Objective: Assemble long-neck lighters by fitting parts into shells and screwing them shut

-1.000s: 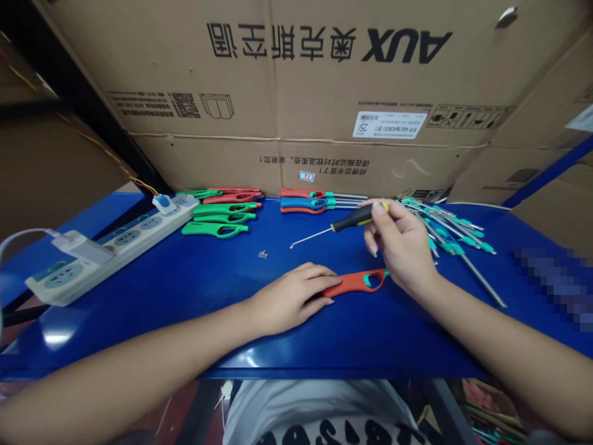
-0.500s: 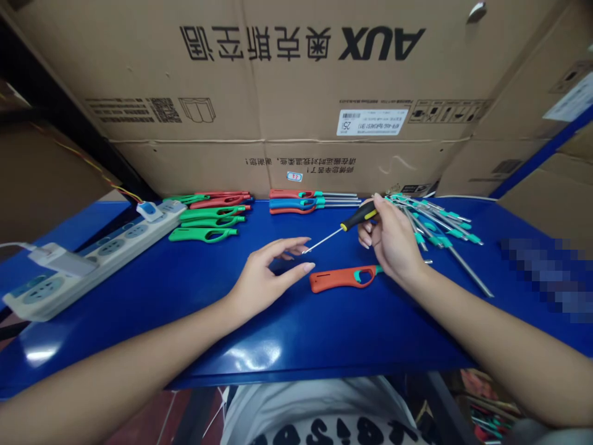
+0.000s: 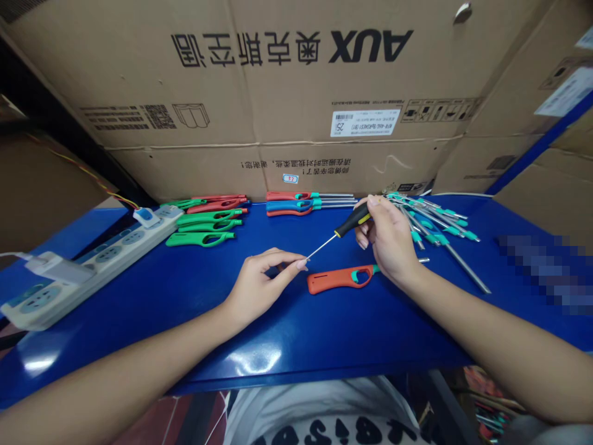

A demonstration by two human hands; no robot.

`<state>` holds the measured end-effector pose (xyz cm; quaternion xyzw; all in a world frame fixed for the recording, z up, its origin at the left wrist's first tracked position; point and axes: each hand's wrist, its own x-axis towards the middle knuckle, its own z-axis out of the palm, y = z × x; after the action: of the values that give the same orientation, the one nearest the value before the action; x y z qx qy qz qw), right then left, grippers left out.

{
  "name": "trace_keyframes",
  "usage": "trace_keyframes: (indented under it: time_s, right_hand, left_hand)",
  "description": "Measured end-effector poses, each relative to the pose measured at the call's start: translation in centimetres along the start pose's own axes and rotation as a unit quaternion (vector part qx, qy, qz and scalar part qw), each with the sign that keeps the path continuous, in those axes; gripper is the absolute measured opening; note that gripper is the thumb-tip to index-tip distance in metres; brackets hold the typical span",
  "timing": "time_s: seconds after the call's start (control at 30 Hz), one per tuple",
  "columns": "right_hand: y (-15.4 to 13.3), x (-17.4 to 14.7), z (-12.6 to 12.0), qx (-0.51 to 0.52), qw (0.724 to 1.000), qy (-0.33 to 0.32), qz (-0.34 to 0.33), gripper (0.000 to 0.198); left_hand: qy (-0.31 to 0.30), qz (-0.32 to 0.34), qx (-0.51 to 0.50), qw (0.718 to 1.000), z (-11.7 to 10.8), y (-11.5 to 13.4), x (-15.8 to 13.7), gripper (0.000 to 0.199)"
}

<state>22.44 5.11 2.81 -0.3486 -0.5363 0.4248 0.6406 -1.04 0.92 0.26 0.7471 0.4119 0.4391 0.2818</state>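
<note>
My right hand [image 3: 389, 235] is closed around the black and yellow handle of a screwdriver [image 3: 353, 220], its thin shaft slanting down to the left. At the far end of the shaft, my left hand [image 3: 264, 278] pinches the tip between thumb and fingers; whether a small screw sits there is hidden. Just below the shaft, an orange gas lighter [image 3: 333, 280] with a teal trigger lies on the blue table, its metal tube partly behind my right hand.
Green and red lighter handles [image 3: 204, 238] lie at the back left, beside a white power strip [image 3: 106, 253]. Assembled lighters [image 3: 290, 207] rest at the back middle. Metal tubes with teal ends [image 3: 440, 222] are heaped at right. A cardboard wall [image 3: 213, 167] stands behind.
My left thumb and fingers have closed on the screwdriver's tip, which was free between them before. The right hand still holds the handle. The view has shifted slightly.
</note>
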Motion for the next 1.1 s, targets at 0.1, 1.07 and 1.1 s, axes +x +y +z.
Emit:
trace_keyframes:
  time_s: [0.1,1.07,1.1]
  right_hand:
    - [0.02,0.04,-0.04,0.001,1.000,0.001,0.001,0.032]
    - [-0.53,-0.18,0.13,-0.018,1.000,-0.007,-0.003,0.036]
    - [-0.53,-0.17,0.12,-0.017,1.000,-0.008,-0.004,0.035]
  left_hand:
    - [-0.003,-0.006,-0.010,1.000,0.09,0.06,-0.05,0.012]
    - [0.004,0.017,0.012,1.000,-0.02,0.64,-0.10,0.010]
    - [0.003,0.017,0.013,1.000,-0.03,0.68,-0.10,0.010]
